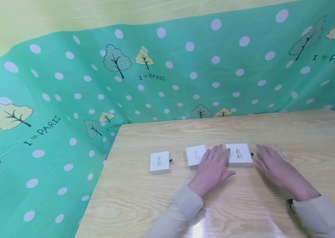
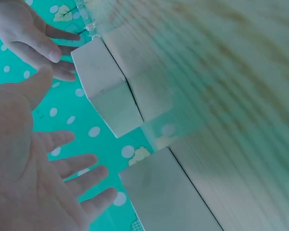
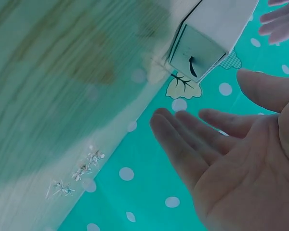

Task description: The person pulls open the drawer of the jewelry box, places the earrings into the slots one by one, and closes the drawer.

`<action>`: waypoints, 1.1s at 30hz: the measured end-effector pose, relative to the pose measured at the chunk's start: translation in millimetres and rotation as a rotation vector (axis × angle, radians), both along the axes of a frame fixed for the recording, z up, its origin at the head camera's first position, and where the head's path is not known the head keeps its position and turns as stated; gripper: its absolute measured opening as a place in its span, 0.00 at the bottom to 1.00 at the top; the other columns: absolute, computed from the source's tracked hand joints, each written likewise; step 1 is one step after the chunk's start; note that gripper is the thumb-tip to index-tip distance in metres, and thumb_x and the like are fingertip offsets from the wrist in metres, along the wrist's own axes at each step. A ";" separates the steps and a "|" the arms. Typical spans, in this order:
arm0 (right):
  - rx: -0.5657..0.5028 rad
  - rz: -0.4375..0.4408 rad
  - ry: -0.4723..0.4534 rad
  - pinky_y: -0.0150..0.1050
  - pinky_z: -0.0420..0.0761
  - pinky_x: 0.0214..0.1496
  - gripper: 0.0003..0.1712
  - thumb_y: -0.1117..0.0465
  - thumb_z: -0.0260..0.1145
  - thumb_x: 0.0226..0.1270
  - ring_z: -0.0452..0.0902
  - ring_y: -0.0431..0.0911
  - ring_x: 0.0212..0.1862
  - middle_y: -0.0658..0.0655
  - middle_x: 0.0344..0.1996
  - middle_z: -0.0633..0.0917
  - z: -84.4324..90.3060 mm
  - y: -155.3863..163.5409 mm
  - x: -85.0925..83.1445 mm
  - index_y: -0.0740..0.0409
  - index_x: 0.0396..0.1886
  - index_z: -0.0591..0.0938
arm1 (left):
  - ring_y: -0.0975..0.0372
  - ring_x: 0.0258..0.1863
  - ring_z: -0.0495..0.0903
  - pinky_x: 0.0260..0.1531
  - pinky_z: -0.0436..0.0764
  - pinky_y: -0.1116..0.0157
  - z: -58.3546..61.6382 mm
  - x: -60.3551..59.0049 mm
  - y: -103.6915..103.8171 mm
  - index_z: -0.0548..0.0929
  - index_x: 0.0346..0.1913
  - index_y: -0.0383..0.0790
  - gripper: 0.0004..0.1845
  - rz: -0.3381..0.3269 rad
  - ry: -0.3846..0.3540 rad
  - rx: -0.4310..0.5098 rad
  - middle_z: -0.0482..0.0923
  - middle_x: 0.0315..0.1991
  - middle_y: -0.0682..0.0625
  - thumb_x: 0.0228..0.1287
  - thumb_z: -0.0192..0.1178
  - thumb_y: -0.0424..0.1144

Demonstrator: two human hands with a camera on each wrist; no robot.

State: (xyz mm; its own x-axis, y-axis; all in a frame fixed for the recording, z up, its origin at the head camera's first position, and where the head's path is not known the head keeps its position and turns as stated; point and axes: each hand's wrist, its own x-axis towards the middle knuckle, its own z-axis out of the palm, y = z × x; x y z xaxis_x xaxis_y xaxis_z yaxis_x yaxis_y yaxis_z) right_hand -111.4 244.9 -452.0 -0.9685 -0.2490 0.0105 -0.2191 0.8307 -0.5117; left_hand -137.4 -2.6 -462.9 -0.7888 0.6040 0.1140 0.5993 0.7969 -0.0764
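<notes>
Right, head view, lower middle of the frame: two forearms in pale sleeves (image 1: 182,205) come in from the bottom edge over a light wooden table (image 1: 244,211).

Left hand (image 1: 212,168) sits at frame centre, fingers straight and spread, holding nothing. It hovers in the gap between the middle box (image 1: 195,156) and the right box (image 1: 239,154); fingertips overlap the edges of both, but whether they touch I cannot tell. The left wrist view shows the palm open, clear of the box faces.

Right hand (image 1: 274,168) is right of centre, also flat with fingers apart, empty, just beside the right box's end. That end carries a small dark pull tab (image 3: 192,66), seen close in the right wrist view, upper right of that frame.

All three boxes are small, white and flat, with fine printed script on the lids. They lie in a row across the middle of the table. The left box (image 1: 160,162) is well apart from both hands.

Just beyond the right hand's fingertips, a small cluster of shiny little pieces (image 1: 281,151) lies on the wood; too small to tell what they are.

Far back, filling the upper frame: a teal cloth (image 1: 66,99) with white dots and trees.
</notes>
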 end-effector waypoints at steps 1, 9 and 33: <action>-0.003 0.002 -0.010 0.74 0.57 0.64 0.37 0.50 0.45 0.81 0.53 0.76 0.69 0.79 0.70 0.58 0.5 -0.2 -0.3 0.74 0.75 0.52 | 0.55 0.74 0.60 0.73 0.60 0.57 0.4 -1.0 1.4 0.53 0.79 0.50 0.42 -0.004 0.003 0.000 0.56 0.77 0.47 0.70 0.41 0.70; 0.011 0.012 -0.017 0.72 0.58 0.65 0.35 0.52 0.47 0.81 0.57 0.75 0.67 0.80 0.67 0.62 -0.7 -2.5 -4.9 0.76 0.72 0.58 | 0.54 0.74 0.61 0.73 0.61 0.56 -1.4 -7.7 11.5 0.56 0.78 0.48 0.41 -0.032 0.022 0.004 0.58 0.76 0.46 0.70 0.43 0.68; 0.034 0.090 0.079 0.67 0.72 0.57 0.16 0.67 0.57 0.73 0.75 0.70 0.54 0.72 0.49 0.81 -7.3 -2.6 -22.0 0.71 0.55 0.77 | 0.57 0.74 0.60 0.71 0.63 0.60 1.0 -24.6 38.6 0.62 0.75 0.50 0.38 -0.034 -0.120 0.020 0.60 0.76 0.48 0.69 0.53 0.63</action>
